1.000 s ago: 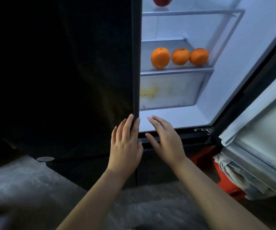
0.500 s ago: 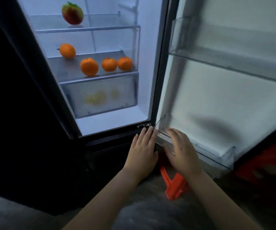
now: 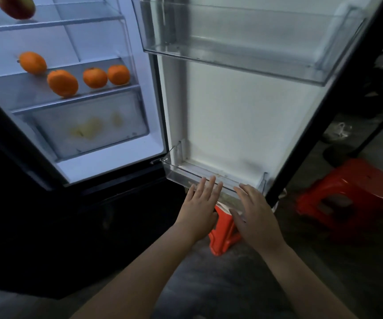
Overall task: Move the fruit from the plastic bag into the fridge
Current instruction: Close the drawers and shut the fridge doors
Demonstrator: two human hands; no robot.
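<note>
Fridge (image 3: 107, 165) door (image 3: 243, 116) open. Four oranges (image 3: 95, 77) on middle shelf (image 3: 22, 95); one red-green fruit (image 3: 16, 6) on upper shelf (image 3: 75, 19), partly out of view. Yellowish contents in drawer (image 3: 126, 125) blurred. Left hand (image 3: 200, 204) and right hand (image 3: 253, 211) side by side, apart, fingers straight, holding nothing, fingertips at front wall of lower door bin (image 3: 179, 175). Contact with bin: cannot tell. Red stool (image 3: 347, 192) on floor (image 3: 324, 261) right of door.
</note>
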